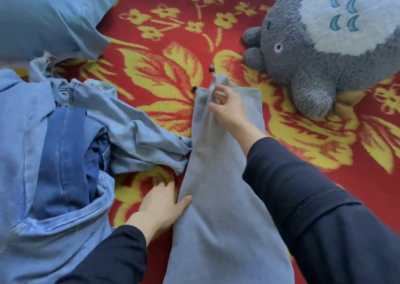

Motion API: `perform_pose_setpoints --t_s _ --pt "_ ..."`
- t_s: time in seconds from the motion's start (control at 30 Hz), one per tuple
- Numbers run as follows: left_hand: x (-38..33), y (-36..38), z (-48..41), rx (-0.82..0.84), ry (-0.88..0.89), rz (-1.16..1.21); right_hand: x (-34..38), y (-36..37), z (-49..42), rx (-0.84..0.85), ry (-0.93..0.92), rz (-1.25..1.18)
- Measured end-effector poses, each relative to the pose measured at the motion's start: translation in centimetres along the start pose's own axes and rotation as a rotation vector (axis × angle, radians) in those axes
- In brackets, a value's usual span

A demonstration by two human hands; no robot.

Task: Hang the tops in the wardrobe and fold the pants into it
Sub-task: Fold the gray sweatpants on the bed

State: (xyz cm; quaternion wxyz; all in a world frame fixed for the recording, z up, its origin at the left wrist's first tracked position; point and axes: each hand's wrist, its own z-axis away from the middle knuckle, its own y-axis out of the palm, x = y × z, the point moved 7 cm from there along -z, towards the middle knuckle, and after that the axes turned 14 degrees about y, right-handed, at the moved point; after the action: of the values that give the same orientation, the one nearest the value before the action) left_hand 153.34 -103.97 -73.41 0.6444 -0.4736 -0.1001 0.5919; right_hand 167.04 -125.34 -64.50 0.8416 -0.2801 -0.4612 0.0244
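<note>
Grey sweatpants point(218, 197) lie lengthwise on the red and yellow floral blanket point(164, 71), legs stacked and hems at the far end with black cord toggles point(211, 68). My right hand point(227, 108) pinches the fabric near the hem. At the pants' left edge, my left hand point(162, 203) lies with its thumb on top of the cloth and its fingers at or under the edge. A heap of blue denim clothes point(60, 153) lies to the left, touching the pants' left side.
A large grey and white plush toy point(329, 45) sits at the far right on the blanket. A light blue pillow point(47, 15) lies at the top left. Bare blanket shows between the pillow and the plush toy.
</note>
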Motion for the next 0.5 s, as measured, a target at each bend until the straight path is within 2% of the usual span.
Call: perform_pose_setpoints --t_s 0.03,0.1,0.23,0.37,0.5 --pt "0.0 0.1 0.0 0.005 -0.001 0.003 -0.9 1.7 -0.1 0.102 0.031 0.044" --pt "0.1 0.2 -0.1 0.015 -0.004 0.002 -3.2 3.7 0.1 0.178 0.091 0.164" --pt "0.0 0.2 -0.3 0.028 -0.005 0.018 -5.2 4.8 1.1 0.141 0.017 0.453" --pt "0.2 0.6 -0.3 0.037 -0.015 0.024 -5.4 5.5 2.3 0.17 -0.051 0.582" --pt "0.3 0.6 -0.4 0.027 -0.011 0.004 -8.8 4.8 6.3 0.157 -0.08 0.744"
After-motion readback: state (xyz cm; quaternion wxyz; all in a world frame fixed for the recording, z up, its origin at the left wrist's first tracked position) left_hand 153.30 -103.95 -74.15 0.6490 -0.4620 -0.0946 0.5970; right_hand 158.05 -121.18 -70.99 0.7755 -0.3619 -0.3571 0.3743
